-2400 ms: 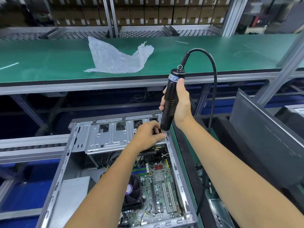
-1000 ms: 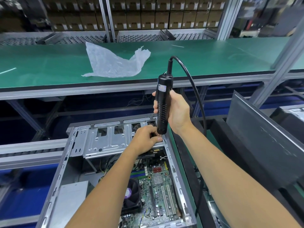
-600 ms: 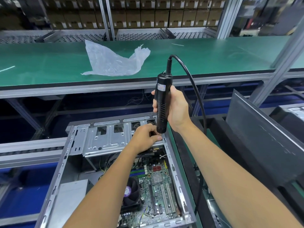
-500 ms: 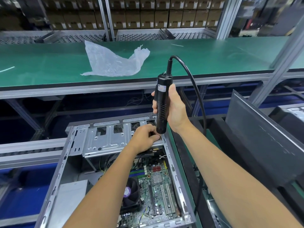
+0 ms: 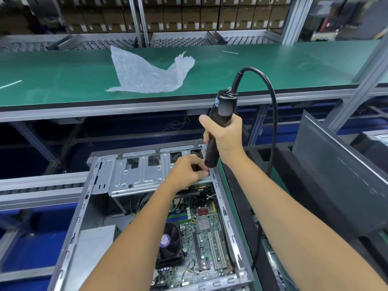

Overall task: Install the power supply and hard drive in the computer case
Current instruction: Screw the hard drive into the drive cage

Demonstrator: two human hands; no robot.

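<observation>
1. Head view, only view available. An open computer case (image 5: pixel 69 234) is seen lying on its side at 6 o'clock in the frame, motherboard (image 5: pixel 201 234) exposed, CPU fan (image 5: pixel 170 244) at its near left.
2. An electric screwdriver (image 5: pixel 218 127) is gripped upright in the right hand (image 5: pixel 225 137), fingers wrapped fully round the black barrel, cable (image 5: pixel 270 114) arcing off toward 1 o'clock. The upright hold is judged to keep the bit square to a screw.
3. The left hand (image 5: pixel 186 173) is curled at the bit tip, fingertips pinched together just beside it. A screw is probably being steadied there; the screw itself is too small and hidden to confirm.
4. The drive cage (image 5: pixel 136 175), a silver stamped bracket, spans the far end of the case at 12 o'clock from the motherboard. The left hand rests on its right end, against the case's right rail.
5. The hard drive is not visible; it is presumably beneath the cage, at 9 o'clock from the left hand.
6. A grey box, taken to be the power supply (image 5: pixel 94 253), lies in the near left corner of the case, at 7 o'clock from both hands and well apart from them.
7. A clear plastic bag (image 5: pixel 147 74) lies on the green bench (image 5: pixel 52 80) at 12 o'clock.
</observation>
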